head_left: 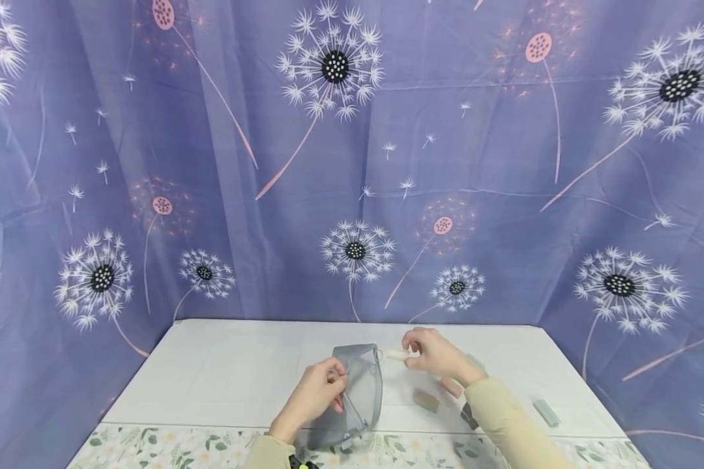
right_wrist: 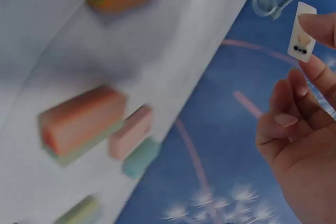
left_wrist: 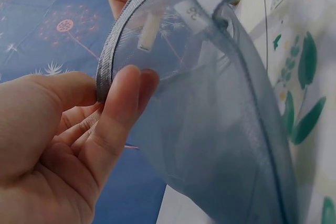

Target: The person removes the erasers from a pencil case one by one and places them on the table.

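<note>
My left hand (head_left: 317,392) pinches the zipped edge of a see-through grey-blue mesh zip pouch (head_left: 365,384), which it holds up over the table front. Along the pouch's mouth runs a zipper (left_wrist: 108,56) with a metal ring (right_wrist: 264,2) at one corner. Just right of that corner, my right hand (head_left: 437,355) pinches a small white block (right_wrist: 301,34) between thumb and finger. A tiny printed figure with dark dots marks the block's face. Through the mesh, the left wrist view shows the same white block (left_wrist: 149,32).
Several small blocks lie on the white tabletop (head_left: 234,371) to the right: a brown one (head_left: 425,400), a pink one (head_left: 451,386), a dark one (head_left: 469,417) and a pale green one (head_left: 546,413). Floral cloth (head_left: 170,446) covers the front edge; a blue dandelion curtain (head_left: 293,260) hangs behind.
</note>
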`<action>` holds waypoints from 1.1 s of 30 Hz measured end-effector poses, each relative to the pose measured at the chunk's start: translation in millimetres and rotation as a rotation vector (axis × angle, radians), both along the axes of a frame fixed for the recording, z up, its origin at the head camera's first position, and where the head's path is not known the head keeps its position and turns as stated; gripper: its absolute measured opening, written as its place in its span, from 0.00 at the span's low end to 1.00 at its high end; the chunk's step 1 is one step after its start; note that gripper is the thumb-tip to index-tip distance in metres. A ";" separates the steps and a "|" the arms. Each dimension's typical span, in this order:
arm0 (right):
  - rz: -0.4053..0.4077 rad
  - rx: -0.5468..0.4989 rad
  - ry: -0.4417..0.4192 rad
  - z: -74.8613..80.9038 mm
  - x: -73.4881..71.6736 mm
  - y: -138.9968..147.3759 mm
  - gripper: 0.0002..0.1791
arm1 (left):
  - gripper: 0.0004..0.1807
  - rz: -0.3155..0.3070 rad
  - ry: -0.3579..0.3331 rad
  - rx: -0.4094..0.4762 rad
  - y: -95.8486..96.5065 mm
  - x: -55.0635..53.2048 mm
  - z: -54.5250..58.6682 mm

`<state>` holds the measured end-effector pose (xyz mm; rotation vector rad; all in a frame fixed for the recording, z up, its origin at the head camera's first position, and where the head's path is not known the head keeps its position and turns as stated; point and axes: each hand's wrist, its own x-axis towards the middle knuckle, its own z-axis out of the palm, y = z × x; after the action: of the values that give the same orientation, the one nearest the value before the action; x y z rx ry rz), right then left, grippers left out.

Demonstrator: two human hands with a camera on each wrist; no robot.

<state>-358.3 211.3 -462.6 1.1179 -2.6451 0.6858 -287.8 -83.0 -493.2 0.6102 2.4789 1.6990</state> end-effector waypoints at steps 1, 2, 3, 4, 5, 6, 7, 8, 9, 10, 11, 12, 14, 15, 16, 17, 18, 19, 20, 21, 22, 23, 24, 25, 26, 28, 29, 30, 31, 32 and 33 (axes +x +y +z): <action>-0.017 -0.005 -0.006 -2.4 -3.5 2.5 0.11 | 0.04 -0.001 0.001 0.002 0.0 0.2 -0.3; -0.037 -0.008 -0.010 -4.8 -6.3 4.6 0.11 | 0.03 -0.003 0.002 0.006 0.2 0.4 -0.9; -0.059 -0.007 -0.012 -7.3 -8.9 6.7 0.11 | 0.04 -0.006 0.001 0.009 0.6 0.5 -1.3; -0.081 -0.007 -0.023 -10.0 -11.0 8.5 0.10 | 0.04 -0.008 -0.002 0.010 0.9 0.8 -1.6; -0.103 -0.007 -0.034 -12.7 -12.9 10.3 0.10 | 0.04 -0.008 -0.003 0.009 1.4 0.9 -1.9; -0.124 -0.006 -0.041 -15.8 -14.6 12.0 0.10 | 0.04 -0.008 -0.005 0.007 1.9 0.7 -2.7; -0.143 -0.007 -0.051 -18.2 -16.1 13.5 0.10 | 0.04 -0.009 -0.005 0.003 2.2 0.2 -3.5; -0.161 -0.005 -0.061 -20.8 -17.5 14.7 0.10 | 0.04 -0.011 -0.005 0.003 2.6 -0.1 -4.2; -0.179 -0.006 -0.076 -23.1 -18.9 15.5 0.10 | 0.04 -0.011 -0.005 -0.001 2.9 -0.6 -4.8; -0.198 -0.007 -0.092 -25.1 -20.3 15.9 0.10 | 0.04 -0.010 -0.005 -0.005 3.1 -1.0 -5.4; -0.218 -0.007 -0.108 -26.7 -21.3 15.9 0.10 | 0.03 -0.009 -0.003 -0.007 3.3 -1.7 -6.0; -0.238 -0.008 -0.122 -28.5 -22.8 15.7 0.10 | 0.03 -0.008 -0.003 -0.011 3.4 -2.5 -6.7; -0.273 -0.010 -0.148 -30.6 -25.6 14.3 0.10 | 0.02 -0.006 -0.001 -0.013 3.3 -3.5 -6.3; -0.287 -0.009 -0.159 -31.4 -27.1 13.4 0.10 | 0.02 -0.005 -0.001 -0.013 3.2 -3.8 -5.9; -0.298 -0.005 -0.163 -32.2 -28.6 12.6 0.10 | 0.02 -0.006 -0.003 -0.012 3.1 -4.1 -5.5; -0.305 -0.003 -0.166 -33.0 -30.0 11.7 0.10 | 0.02 -0.008 -0.003 -0.011 3.0 -4.4 -5.1; -0.310 -0.003 -0.169 -33.7 -31.4 10.8 0.10 | 0.02 -0.010 -0.001 -0.011 2.9 -4.5 -4.7; -0.314 -0.001 -0.173 -34.3 -32.6 10.0 0.10 | 0.03 -0.013 0.001 -0.010 2.7 -4.5 -4.3; -0.320 0.002 -0.177 -35.1 -33.9 9.2 0.09 | 0.03 -0.015 0.003 -0.009 2.6 -4.5 -4.0; -0.325 0.008 -0.184 -36.0 -35.1 8.5 0.09 | 0.03 -0.016 0.003 -0.007 2.5 -4.4 -3.8; -0.330 0.009 -0.189 -36.7 -36.1 7.9 0.09 | 0.03 -0.016 0.006 -0.007 2.4 -4.5 -3.7; -0.339 0.008 -0.195 -37.8 -37.1 7.5 0.09 | 0.03 -0.012 0.011 -0.010 2.4 -4.4 -3.8; -0.348 0.009 -0.203 -38.9 -37.7 7.2 0.09 | 0.03 -0.009 0.009 -0.010 2.4 -4.1 -3.8; -0.358 0.011 -0.214 -40.1 -38.3 7.2 0.09 | 0.03 -0.007 0.006 -0.009 2.4 -3.9 -4.1; -0.368 0.014 -0.225 -41.3 -38.6 7.1 0.09 | 0.04 -0.004 0.002 -0.008 2.5 -3.6 -4.4; -0.386 0.019 -0.250 -43.2 -38.3 7.2 0.09 | 0.04 -0.003 -0.006 -0.009 2.7 -2.8 -5.2; -0.394 0.022 -0.258 -44.0 -38.0 7.1 0.10 | 0.04 -0.003 -0.012 -0.010 2.8 -2.4 -5.6; -0.399 0.025 -0.266 -44.3 -37.4 6.9 0.10 | 0.04 -0.005 -0.015 -0.008 2.7 -1.9 -6.1; -0.404 0.026 -0.271 -44.7 -37.3 6.7 0.10 | 0.04 -0.005 -0.012 -0.008 2.7 -1.8 -6.7; -0.405 0.026 -0.271 -44.9 -37.4 6.3 0.10 | 0.04 -0.004 -0.011 -0.009 2.7 -1.8 -7.2; -0.407 0.024 -0.269 -44.9 -37.4 5.9 0.10 | 0.04 -0.001 -0.008 -0.011 2.6 -2.0 -7.5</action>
<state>-395.7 217.2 -507.5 0.4864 -2.9774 0.7628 -289.8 -80.4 -500.7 0.6024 2.4802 1.6822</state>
